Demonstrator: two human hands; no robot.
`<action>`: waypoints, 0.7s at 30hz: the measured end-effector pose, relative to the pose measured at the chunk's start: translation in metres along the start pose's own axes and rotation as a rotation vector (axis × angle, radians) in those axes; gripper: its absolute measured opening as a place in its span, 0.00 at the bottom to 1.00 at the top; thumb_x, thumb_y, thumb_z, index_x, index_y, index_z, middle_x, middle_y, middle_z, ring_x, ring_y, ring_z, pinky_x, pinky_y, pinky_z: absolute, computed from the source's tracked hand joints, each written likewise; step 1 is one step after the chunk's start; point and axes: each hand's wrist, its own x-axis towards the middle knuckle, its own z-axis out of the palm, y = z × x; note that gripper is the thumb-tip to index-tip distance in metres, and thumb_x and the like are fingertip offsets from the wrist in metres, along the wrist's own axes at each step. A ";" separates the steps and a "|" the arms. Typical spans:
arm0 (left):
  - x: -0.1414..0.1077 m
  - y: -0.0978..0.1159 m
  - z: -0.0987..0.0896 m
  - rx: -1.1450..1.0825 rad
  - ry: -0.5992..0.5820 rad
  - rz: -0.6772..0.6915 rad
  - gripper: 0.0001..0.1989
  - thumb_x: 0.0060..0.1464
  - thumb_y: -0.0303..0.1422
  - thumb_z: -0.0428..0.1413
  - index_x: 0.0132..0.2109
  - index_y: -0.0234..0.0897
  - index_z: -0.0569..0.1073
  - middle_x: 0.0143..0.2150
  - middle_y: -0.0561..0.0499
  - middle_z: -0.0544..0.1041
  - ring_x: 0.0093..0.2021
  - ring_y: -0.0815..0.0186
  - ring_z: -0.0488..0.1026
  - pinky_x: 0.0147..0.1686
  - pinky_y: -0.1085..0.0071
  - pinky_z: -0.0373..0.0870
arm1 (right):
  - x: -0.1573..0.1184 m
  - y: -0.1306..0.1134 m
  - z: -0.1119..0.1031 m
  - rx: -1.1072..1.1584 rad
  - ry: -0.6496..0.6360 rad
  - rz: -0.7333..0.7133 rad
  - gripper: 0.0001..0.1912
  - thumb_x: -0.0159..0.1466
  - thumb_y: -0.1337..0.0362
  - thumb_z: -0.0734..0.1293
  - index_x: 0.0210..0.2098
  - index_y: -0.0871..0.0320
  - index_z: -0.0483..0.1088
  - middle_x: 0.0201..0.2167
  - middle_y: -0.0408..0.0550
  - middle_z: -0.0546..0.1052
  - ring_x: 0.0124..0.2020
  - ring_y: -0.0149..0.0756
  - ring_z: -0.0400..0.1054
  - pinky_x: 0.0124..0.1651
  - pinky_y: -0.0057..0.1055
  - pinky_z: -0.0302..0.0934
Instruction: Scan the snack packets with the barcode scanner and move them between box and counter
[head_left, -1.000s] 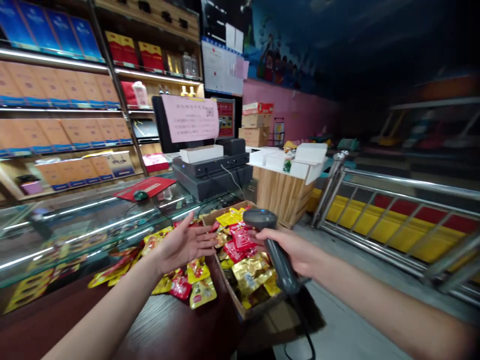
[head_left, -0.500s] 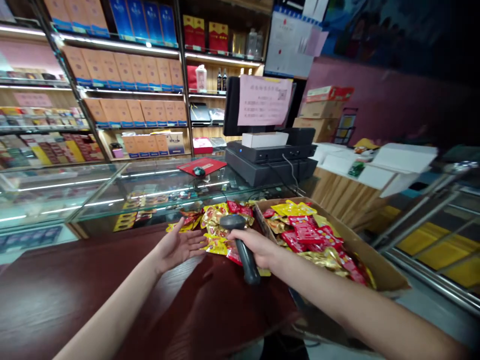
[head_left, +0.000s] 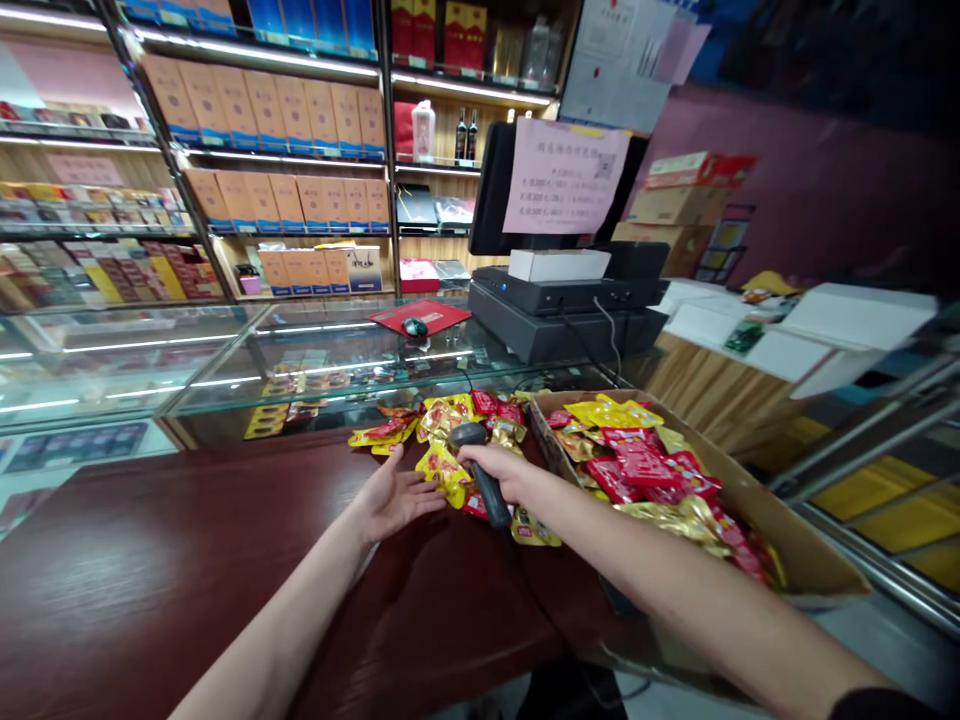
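My right hand (head_left: 504, 474) is wrapped round the handle of a dark handheld scanner (head_left: 491, 492), whose rounded head points away over a heap of snack packets. Palm up and fingers spread, my left hand (head_left: 397, 497) holds nothing; its fingertips are beside a yellow packet (head_left: 442, 470). Yellow, gold and red packets lie loosely on the dark red tabletop (head_left: 187, 540). To the right, a cardboard box (head_left: 817, 560) is filled with red packets (head_left: 637, 462), yellow ones and gold ones.
Behind the packets is a glass counter (head_left: 337, 350) with a mouse (head_left: 414, 327) on a red mat. A monitor (head_left: 491, 190) bearing a pink paper stands on black equipment. Metal rails (head_left: 862, 480) run along the right. A cable hangs from the scanner.
The view has shifted, so the shelves appear higher and the monitor farther right. My right hand and the scanner have moved slightly left relative to the packets; my left hand remains open.
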 end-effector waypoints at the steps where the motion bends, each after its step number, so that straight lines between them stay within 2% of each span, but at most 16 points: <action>1: 0.001 0.001 0.000 0.024 0.008 0.006 0.39 0.56 0.50 0.48 0.61 0.20 0.53 0.51 0.28 0.68 0.53 0.46 0.69 0.52 0.56 0.65 | 0.001 0.001 -0.001 0.021 -0.017 0.008 0.09 0.52 0.71 0.65 0.17 0.59 0.63 0.11 0.38 0.63 0.15 0.25 0.55 0.18 0.23 0.50; 6: 0.007 -0.003 0.002 0.162 0.027 0.062 0.22 0.54 0.43 0.55 0.50 0.31 0.67 0.42 0.41 0.75 0.42 0.56 0.76 0.47 0.57 0.70 | -0.007 -0.002 0.005 0.129 -0.113 0.043 0.08 0.53 0.71 0.62 0.19 0.60 0.65 0.14 0.42 0.69 0.18 0.26 0.61 0.22 0.22 0.57; 9: 0.013 -0.009 0.003 0.248 0.057 0.137 0.14 0.53 0.35 0.58 0.45 0.33 0.69 0.41 0.42 0.77 0.38 0.58 0.77 0.42 0.58 0.73 | -0.015 -0.003 0.014 0.194 -0.182 0.081 0.07 0.53 0.72 0.62 0.19 0.61 0.66 0.16 0.43 0.71 0.19 0.27 0.63 0.23 0.23 0.60; 11: 0.018 -0.010 0.003 0.293 0.078 0.196 0.11 0.53 0.30 0.58 0.44 0.32 0.70 0.39 0.42 0.78 0.35 0.59 0.77 0.39 0.59 0.75 | -0.018 -0.003 0.017 0.219 -0.175 0.080 0.06 0.52 0.73 0.63 0.20 0.61 0.66 0.16 0.42 0.70 0.18 0.27 0.63 0.23 0.23 0.61; 16: 0.036 0.007 -0.010 0.280 0.110 0.314 0.08 0.53 0.26 0.57 0.42 0.32 0.72 0.38 0.43 0.79 0.35 0.61 0.78 0.39 0.60 0.76 | -0.019 0.000 0.016 0.223 -0.119 0.048 0.05 0.54 0.71 0.63 0.22 0.61 0.67 0.16 0.43 0.70 0.18 0.27 0.65 0.24 0.23 0.62; 21: 0.046 0.027 -0.029 0.305 0.090 0.360 0.10 0.51 0.27 0.59 0.42 0.32 0.73 0.43 0.42 0.78 0.39 0.61 0.77 0.40 0.61 0.76 | -0.026 0.008 0.022 0.183 -0.107 -0.011 0.04 0.53 0.70 0.64 0.22 0.61 0.66 0.15 0.40 0.67 0.15 0.25 0.61 0.19 0.22 0.57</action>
